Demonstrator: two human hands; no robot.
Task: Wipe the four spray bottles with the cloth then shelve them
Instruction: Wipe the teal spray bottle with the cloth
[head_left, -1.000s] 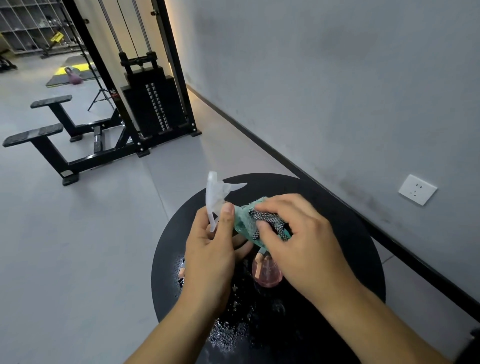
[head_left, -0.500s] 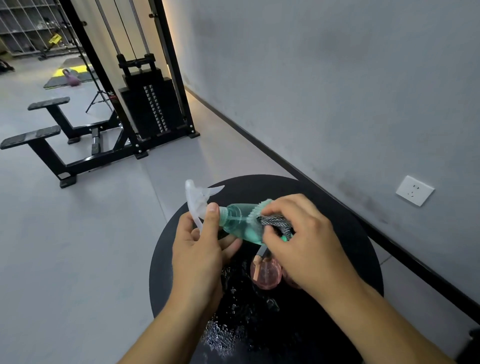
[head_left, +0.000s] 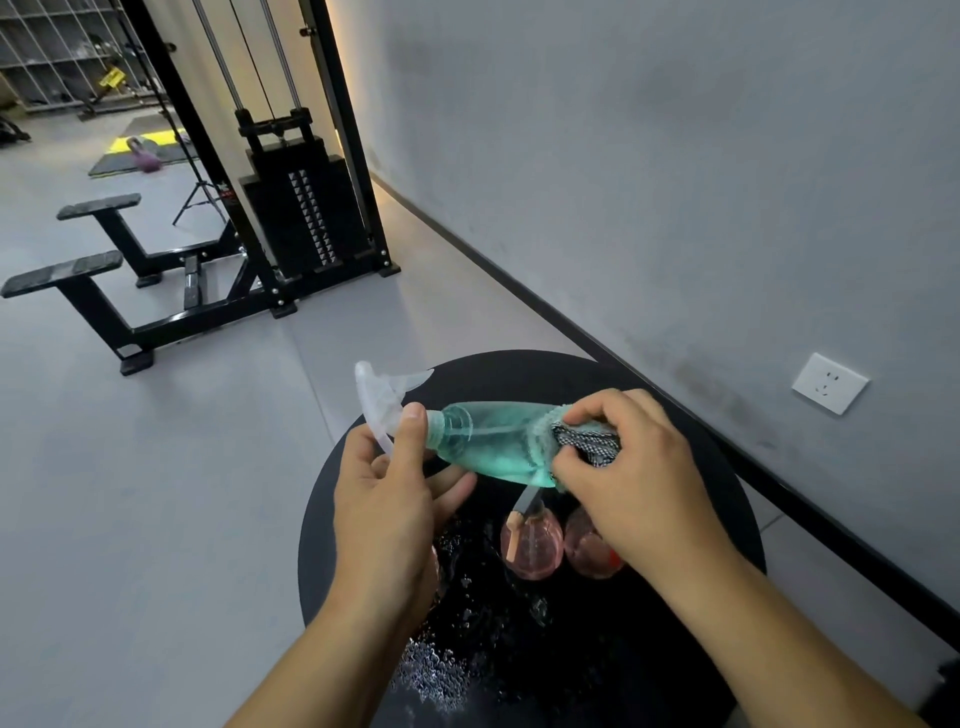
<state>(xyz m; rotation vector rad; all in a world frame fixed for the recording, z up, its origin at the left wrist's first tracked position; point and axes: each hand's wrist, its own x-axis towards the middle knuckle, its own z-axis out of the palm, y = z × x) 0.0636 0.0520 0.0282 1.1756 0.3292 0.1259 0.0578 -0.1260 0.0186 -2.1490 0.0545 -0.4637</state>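
While left hand (head_left: 387, 499) pinches the neck of the green bottle (head_left: 491, 441) held level over the table (head_left: 691, 467) and right hand (head_left: 631, 470) fingers clamp cloth (head_left: 584, 439) round its base: rotate, wipe full length, keep grip firm.

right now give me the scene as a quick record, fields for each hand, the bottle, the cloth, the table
left hand: grips the neck of the teal spray bottle below its white trigger head
right hand: holds the cloth wrapped round the bottle's base end
bottle pose: held roughly level above the table
table: round black table, wet with droplets
other bottles: two pink bottles stand beneath the right hand
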